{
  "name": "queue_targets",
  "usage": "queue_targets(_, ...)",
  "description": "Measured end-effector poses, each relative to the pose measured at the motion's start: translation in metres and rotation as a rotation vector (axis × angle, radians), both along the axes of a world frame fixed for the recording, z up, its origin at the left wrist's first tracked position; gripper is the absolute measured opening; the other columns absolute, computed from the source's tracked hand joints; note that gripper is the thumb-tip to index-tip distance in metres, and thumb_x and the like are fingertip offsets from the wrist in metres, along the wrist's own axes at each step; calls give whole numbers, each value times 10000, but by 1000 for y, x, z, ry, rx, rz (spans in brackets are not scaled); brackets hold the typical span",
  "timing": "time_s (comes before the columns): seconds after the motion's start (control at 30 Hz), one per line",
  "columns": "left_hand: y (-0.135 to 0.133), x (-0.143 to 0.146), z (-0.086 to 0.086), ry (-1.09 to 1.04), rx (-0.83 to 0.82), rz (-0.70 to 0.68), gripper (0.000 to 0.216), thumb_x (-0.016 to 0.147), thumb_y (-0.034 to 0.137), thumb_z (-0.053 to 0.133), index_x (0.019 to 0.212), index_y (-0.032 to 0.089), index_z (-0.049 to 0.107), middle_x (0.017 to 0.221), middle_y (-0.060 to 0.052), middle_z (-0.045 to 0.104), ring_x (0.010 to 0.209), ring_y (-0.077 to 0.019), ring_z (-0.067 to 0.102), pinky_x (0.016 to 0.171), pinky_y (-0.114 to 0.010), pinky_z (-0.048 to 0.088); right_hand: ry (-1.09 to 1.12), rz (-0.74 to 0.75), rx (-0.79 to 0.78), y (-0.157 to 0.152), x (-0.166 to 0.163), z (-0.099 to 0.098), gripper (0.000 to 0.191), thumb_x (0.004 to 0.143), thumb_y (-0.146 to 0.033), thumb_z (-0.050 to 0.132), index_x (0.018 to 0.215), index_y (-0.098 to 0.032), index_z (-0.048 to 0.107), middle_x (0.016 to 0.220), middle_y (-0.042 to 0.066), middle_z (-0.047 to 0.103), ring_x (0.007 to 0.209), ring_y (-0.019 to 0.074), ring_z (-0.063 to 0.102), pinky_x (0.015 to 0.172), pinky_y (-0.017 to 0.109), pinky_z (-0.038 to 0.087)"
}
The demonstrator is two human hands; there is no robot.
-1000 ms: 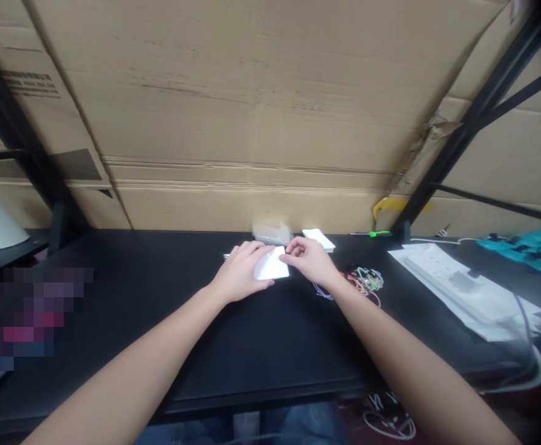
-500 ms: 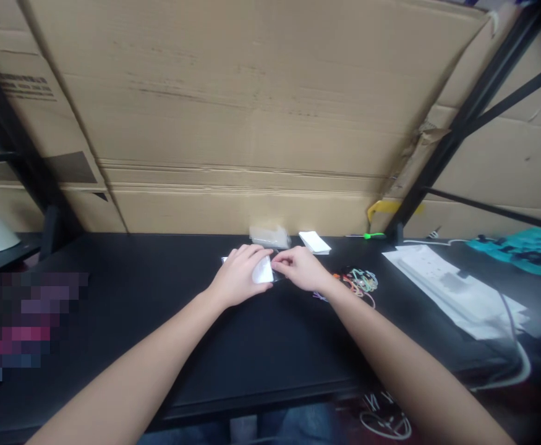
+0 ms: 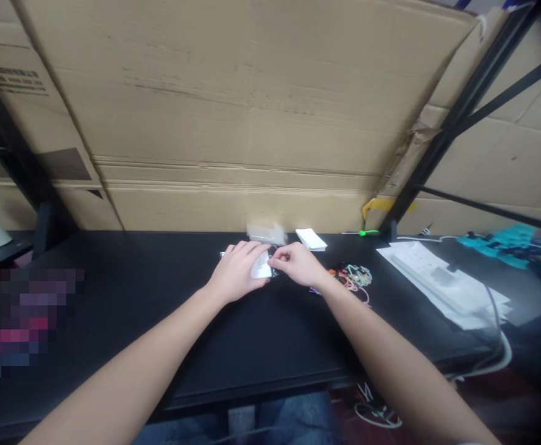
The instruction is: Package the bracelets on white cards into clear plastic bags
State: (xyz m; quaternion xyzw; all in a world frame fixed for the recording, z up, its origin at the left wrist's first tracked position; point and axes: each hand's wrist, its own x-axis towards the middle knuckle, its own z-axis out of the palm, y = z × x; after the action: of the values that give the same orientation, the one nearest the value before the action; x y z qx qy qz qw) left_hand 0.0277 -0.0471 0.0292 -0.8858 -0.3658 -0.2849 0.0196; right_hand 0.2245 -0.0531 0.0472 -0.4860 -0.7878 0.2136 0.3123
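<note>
On the black desk, a white card sits between my hands, apparently inside a clear plastic sleeve that glints at its edges. My left hand covers the card's left part and grips it. My right hand comes in from the right, its fingertips pinching the sleeve at the card's right edge. Just behind my hands lie a crumpled clear plastic packet and a small stack of white cards.
Tangled coloured rubber bands lie right of my right hand. Farther right, a white power strip rests on white paper, with a teal object beyond. A green-handled tool lies at the back. Large cardboard sheets stand behind the desk.
My right hand has moved left and now overlaps the card's right edge. Less of the white card shows between my hands. The whole view has shifted slightly.
</note>
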Motion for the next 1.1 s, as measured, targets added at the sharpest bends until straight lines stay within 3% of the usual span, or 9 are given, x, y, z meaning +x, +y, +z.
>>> queue_targets(0.2, -3, 3, 1, -3, 6, -25, 588, 746, 439, 664, 1274, 276, 462, 1282, -49, 529, 1104, -281, 479, 922, -433, 339, 118, 83, -107, -2, 9, 1, 230, 780, -370, 598, 648, -186, 634, 562, -20, 511, 519, 101, 399, 508, 249, 323)
queue_targets(0.3, -4, 3, 2, 10, -4, -36, 593, 750, 444, 659, 1280, 276, 455, 1283, -49, 526, 1108, -279, 476, 921, -433, 338, 79, 109, -98, -5, 13, 7, 237, 801, -381, 575, 697, -187, 664, 596, -9, 550, 542, 110, 433, 527, 251, 345)
queue_targets(0.43, -2, 0, 2, -8, -33, -27, 631, 743, 429, 662, 1311, 290, 423, 1294, -44, 517, 1126, -285, 461, 933, -441, 332, -56, 44, -2, -4, 46, 17, 207, 827, -328, 536, 856, -218, 709, 781, 23, 656, 649, 138, 537, 628, 272, 406)
queue_targets(0.6, 0, -1, 0, 1, -49, -23, 639, 744, 435, 654, 1320, 291, 417, 1296, -48, 516, 1132, -289, 458, 933, -442, 332, -331, 56, -157, 10, 91, 8, 187, 625, -187, 695, 792, -254, 748, 814, 35, 661, 707, 175, 564, 654, 286, 420)
queue_targets(0.7, 0, 0, 0, 8, -38, -27, 636, 750, 443, 646, 1322, 289, 412, 1292, -47, 519, 1122, -286, 465, 921, -445, 342, -393, 69, -205, 18, 89, -3, 152, 592, -166, 708, 712, -250, 747, 826, 45, 653, 741, 191, 569, 668, 291, 426)
queue_targets(0.8, -1, 0, 1, 7, -19, -30, 636, 749, 440, 650, 1317, 281, 412, 1293, -39, 517, 1114, -284, 469, 909, -447, 355, -457, 126, -129, 19, 78, -6, 87, 645, -173, 681, 667, -239, 732, 821, 50, 637, 791, 197, 570, 723, 299, 425)
queue_targets(0.97, -3, -2, 3, -17, -29, -28, 618, 750, 433, 650, 1305, 283, 423, 1290, -40, 516, 1115, -287, 470, 914, -452, 359, -304, 215, -56, 9, 74, 9, 90, 747, -201, 613, 756, -229, 699, 948, 42, 644, 890, 185, 577, 809, 308, 430)
queue_targets(1.03, -3, -2, 4, -24, -39, -25, 618, 749, 432, 651, 1304, 286, 424, 1289, -45, 515, 1118, -290, 471, 917, -452, 359, -179, 178, -79, 5, 76, 15, 70, 770, -234, 602, 765, -212, 669, 1031, 46, 646, 916, 181, 588, 806, 308, 443)
queue_targets(1.1, -3, -2, 4, -30, -48, -15, 623, 745, 430, 656, 1304, 286, 422, 1289, -51, 514, 1117, -294, 474, 917, -450, 358, -70, 106, -121, 4, 75, 17, 93, 794, -274, 586, 782, -197, 637, 984, 55, 666, 852, 174, 610, 740, 301, 463)
